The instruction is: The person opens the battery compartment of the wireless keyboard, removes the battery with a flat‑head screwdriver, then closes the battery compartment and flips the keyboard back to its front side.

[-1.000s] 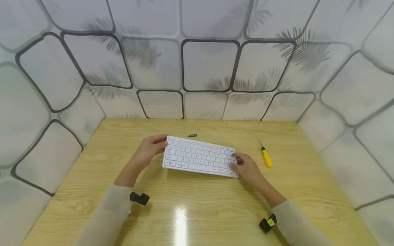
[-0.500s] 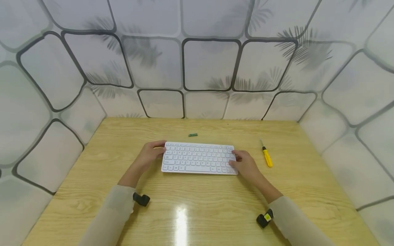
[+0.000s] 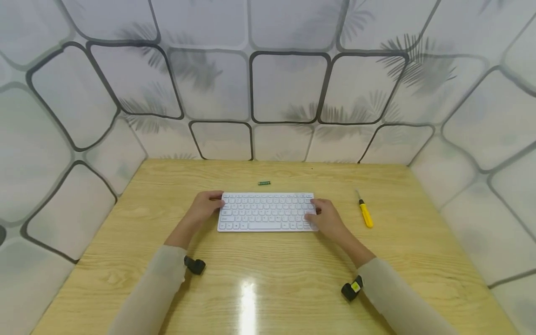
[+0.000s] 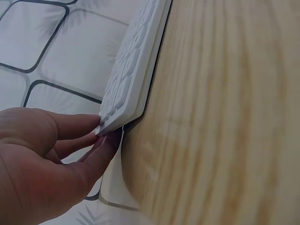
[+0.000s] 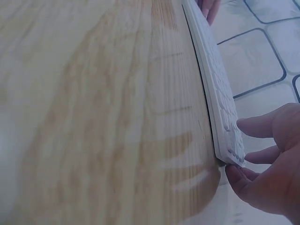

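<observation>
A white keyboard (image 3: pixel 268 212) lies level at or just above the wooden table, its keys facing up. At its left end, my left hand (image 3: pixel 203 207) pinches the edge; in the left wrist view the thumb of that hand (image 4: pixel 56 154) is on top and other fingers reach beneath. My right hand (image 3: pixel 330 219) grips the right end, thumb on the keys and fingertips tucked under the corner of the keyboard (image 5: pixel 218 93) in the right wrist view. Whether the keyboard's underside fully touches the table cannot be told.
Behind the keyboard lies a small green strip (image 3: pixel 264 183), like a circuit board. To the right rests a screwdriver (image 3: pixel 366 216) with a yellow handle. Patterned walls (image 3: pixel 289 88) bound the table (image 3: pixel 284 270) at the back and sides.
The keyboard has come down from a tilted pose, its raised left side lowering until it is level and straight. Both hands moved with it, the right one shifting slightly left.
</observation>
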`<state>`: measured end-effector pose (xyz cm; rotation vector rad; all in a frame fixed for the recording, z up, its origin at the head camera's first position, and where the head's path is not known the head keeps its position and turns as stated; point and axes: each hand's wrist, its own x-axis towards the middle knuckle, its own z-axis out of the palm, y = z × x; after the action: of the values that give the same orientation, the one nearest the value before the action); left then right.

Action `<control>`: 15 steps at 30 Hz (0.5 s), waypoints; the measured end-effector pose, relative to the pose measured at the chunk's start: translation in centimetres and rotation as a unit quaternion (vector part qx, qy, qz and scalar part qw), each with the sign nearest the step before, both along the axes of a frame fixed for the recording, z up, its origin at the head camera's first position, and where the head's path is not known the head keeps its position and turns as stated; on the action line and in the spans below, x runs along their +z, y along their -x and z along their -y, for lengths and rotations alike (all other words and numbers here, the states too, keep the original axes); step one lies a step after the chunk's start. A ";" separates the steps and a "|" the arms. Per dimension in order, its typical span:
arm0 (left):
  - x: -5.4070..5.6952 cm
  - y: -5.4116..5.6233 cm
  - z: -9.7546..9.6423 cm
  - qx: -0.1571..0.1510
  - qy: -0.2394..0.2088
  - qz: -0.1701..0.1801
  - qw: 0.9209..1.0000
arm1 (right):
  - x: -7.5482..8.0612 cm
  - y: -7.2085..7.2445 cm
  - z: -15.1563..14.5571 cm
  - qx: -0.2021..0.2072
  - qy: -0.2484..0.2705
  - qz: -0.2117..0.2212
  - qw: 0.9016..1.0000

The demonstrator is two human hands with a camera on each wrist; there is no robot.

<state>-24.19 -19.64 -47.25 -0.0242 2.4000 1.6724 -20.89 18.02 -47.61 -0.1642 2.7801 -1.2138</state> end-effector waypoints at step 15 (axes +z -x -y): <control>0.6 -0.8 0.9 0.038 0.010 -0.022 0.999 | 1.0 -0.4 -0.9 -0.021 -0.019 -0.046 0.999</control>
<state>-23.42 -20.56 -46.63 -0.0834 2.4787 1.6987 -20.52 18.96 -46.60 -0.1626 2.8970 -1.1922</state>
